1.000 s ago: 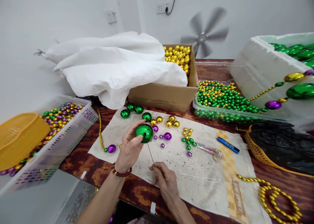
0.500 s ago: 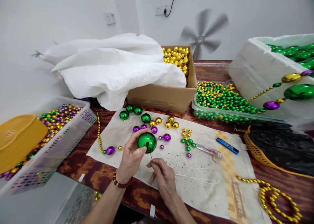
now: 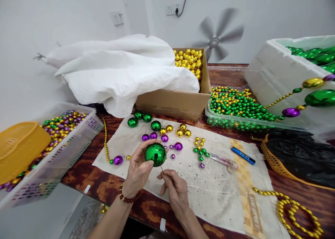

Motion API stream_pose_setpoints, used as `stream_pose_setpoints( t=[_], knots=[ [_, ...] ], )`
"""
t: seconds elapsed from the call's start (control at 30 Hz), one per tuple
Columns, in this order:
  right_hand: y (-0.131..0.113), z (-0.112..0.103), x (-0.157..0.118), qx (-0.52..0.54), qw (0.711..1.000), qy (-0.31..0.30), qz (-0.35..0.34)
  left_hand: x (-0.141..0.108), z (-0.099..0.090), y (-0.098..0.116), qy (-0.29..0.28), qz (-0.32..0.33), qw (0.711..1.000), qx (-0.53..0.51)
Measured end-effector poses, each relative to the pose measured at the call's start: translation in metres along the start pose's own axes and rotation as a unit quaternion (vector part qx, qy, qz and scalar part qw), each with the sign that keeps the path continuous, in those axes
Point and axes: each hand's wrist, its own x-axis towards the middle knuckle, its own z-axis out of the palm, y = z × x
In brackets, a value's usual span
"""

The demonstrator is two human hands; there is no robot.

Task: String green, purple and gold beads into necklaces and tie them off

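Observation:
A large shiny green ball (image 3: 155,154) is gripped between the thumb and fingers of my left hand (image 3: 140,169), which wears a beaded bracelet. Just right of it and lower, my right hand (image 3: 175,187) pinches a thin needle (image 3: 162,168) whose upper end meets the underside of the ball. White thread (image 3: 211,186) trails rightward over the pale cloth (image 3: 209,211). Beyond the hands lie green balls (image 3: 156,125), purple balls (image 3: 178,146) and gold balls (image 3: 183,127). Small green beads (image 3: 200,153) sit farther right, beside a pair of scissors or tweezers (image 3: 222,160).
A cardboard box (image 3: 172,102) of gold balls stands behind, partly under a white sack (image 3: 117,74). Bead bins flank it: a perforated basket (image 3: 57,162) left, a clear tray (image 3: 251,122) right. A blue knife (image 3: 243,155) and gold bead string (image 3: 281,211) lie at right.
The green ball and my left hand have shifted slightly left and down. My right hand holds nearly the same place, still pinching the needle.

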Motion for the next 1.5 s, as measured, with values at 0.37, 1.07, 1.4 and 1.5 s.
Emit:
stream_pose_setpoints(
  t=[0.37, 1.07, 1.4, 1.5],
  knots=[
    [0.001, 0.000, 0.000, -0.018, 0.999, -0.031, -0.014, 0.003, -0.010, -0.004, 0.058, -0.044, 0.997, -0.026],
    [0.022, -0.037, -0.018, -0.165, 0.984, -0.025, 0.068, 0.119, -0.082, -0.022, 0.040, -0.026, 0.693, 0.720],
    [0.025, -0.038, -0.018, -0.153, 0.986, -0.018, 0.058, 0.128, -0.058, -0.026, -0.025, 0.059, 0.611, 0.789],
    [0.028, -0.038, -0.019, -0.158, 0.985, -0.017, 0.063, 0.134, -0.052, -0.033, -0.041, 0.063, 0.597, 0.799]
  ],
)
